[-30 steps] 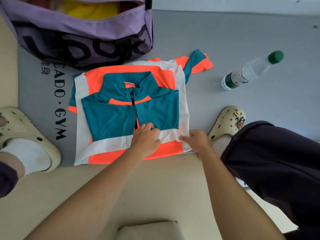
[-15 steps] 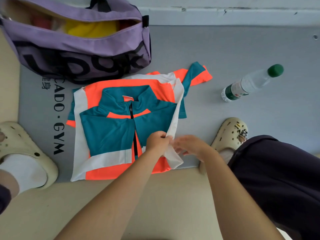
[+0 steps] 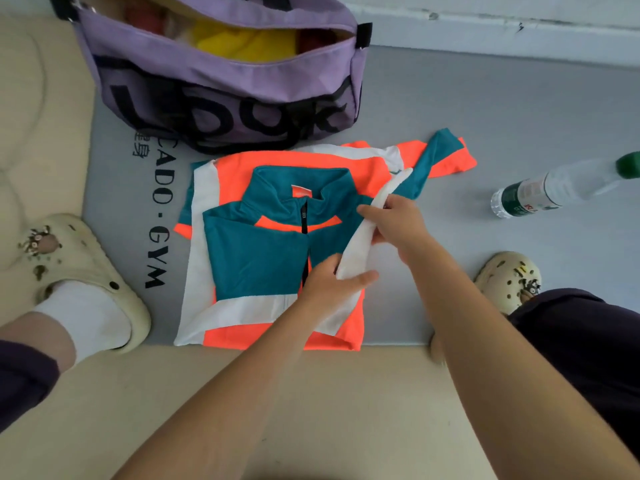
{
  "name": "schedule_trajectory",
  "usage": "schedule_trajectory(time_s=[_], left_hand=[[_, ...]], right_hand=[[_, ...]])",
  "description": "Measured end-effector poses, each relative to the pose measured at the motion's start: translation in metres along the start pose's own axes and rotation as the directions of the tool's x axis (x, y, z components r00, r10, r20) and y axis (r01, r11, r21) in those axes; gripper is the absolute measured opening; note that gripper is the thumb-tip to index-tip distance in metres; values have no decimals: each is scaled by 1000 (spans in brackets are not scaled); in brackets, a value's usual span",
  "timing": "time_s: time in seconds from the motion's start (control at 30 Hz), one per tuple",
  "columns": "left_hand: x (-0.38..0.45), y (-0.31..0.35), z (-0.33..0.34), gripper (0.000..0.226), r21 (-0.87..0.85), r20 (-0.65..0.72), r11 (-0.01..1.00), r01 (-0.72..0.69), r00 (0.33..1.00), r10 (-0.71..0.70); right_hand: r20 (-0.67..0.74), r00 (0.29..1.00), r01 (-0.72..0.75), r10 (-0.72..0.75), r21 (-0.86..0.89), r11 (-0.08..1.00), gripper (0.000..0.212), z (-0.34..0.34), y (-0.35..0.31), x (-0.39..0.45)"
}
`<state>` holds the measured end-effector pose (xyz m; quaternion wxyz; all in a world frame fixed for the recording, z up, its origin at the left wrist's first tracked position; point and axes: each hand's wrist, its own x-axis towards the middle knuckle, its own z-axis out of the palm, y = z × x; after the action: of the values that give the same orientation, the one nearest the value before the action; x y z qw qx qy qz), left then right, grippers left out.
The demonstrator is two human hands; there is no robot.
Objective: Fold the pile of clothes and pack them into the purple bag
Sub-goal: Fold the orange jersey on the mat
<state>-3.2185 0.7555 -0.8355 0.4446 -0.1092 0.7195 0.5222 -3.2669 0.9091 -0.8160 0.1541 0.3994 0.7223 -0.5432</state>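
Note:
A teal, orange and white zip jacket lies on the grey gym mat, collar toward the purple bag. The bag stands open at the top, with yellow and red clothes inside. The jacket's right edge is lifted as a white strip. My left hand grips the lower end of that strip. My right hand grips it higher up, near the collar. One sleeve sticks out at the upper right.
A plastic water bottle with a green cap lies on the mat at the right. My feet in cream clogs flank the jacket on the left and right. A beige cushion runs along the near side and left.
Both hands left the jacket's bottom hem, took hold of its right edge and lifted it inward. The right hand has moved up toward the collar. The view has shifted closer.

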Motion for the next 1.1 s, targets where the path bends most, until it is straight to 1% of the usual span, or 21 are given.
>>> schedule_trajectory(time_s=[0.07,0.13,0.27,0.33,0.4,0.43,0.47,0.53,0.6,0.63,0.67,0.73,0.8,0.83,0.93,1.0,1.03,1.1], left_hand=[[-6,-3,-19,15,-59,-30,998,-36,999,34],[-15,-9,-50,15,-112,-99,992,-52,994,41],[-35,-31,-129,8,-192,-243,981,7,969,-55],[-36,-46,-162,10,-170,-370,985,41,923,-102],[-32,-61,-185,12,-106,-483,992,75,868,-117],[-30,-69,-193,12,-55,-522,995,87,847,-103],[-27,-76,-198,14,-6,-548,995,100,832,-87],[-23,-89,-202,16,41,-579,993,114,813,-69],[-18,-95,-202,18,75,-596,990,121,801,-53],[-17,-97,-201,19,88,-598,988,128,800,-50],[-15,-98,-200,20,94,-599,987,129,800,-47],[-14,-100,-199,20,106,-596,988,113,802,-28],[-15,-102,-200,18,141,-594,985,103,804,1],[-16,-103,-200,19,169,-597,980,106,802,16],[-20,-103,-198,28,273,-623,949,160,781,48],[-24,-100,-194,40,329,-678,924,197,730,86],[-26,-97,-191,44,355,-705,917,181,696,136],[-28,-83,-180,50,460,-709,884,86,635,307]], right_hand=[[6,1000,29,-29,6,1000,20,20,-15,-9],[50,996,73,-74,25,997,22,48,-33,-16],[187,963,204,-196,-25,979,26,125,-67,-35],[290,935,207,-205,24,978,19,160,-76,-45],[396,902,146,-173,97,984,17,177,-77,-52],[408,901,118,-150,103,988,17,176,-73,-53],[386,913,110,-134,84,990,18,169,-67,-53],[252,962,111,-108,3,994,19,148,-44,-49],[82,996,45,-36,-112,993,14,122,-15,-45],[39,999,-8,15,-176,984,12,113,-1,-45],[42,997,-55,67,-245,968,11,108,12,-46],[140,977,-105,159,-331,938,14,109,32,-51],[221,954,-131,204,-306,943,18,122,41,-59],[227,952,-135,203,-285,949,21,130,44,-61],[156,979,-87,134,-276,957,35,146,48,-64],[91,993,-49,70,-218,975,39,145,51,-65],[69,996,-35,47,-176,984,37,142,53,-66],[59,998,-26,31,-83,996,29,133,56,-69]])
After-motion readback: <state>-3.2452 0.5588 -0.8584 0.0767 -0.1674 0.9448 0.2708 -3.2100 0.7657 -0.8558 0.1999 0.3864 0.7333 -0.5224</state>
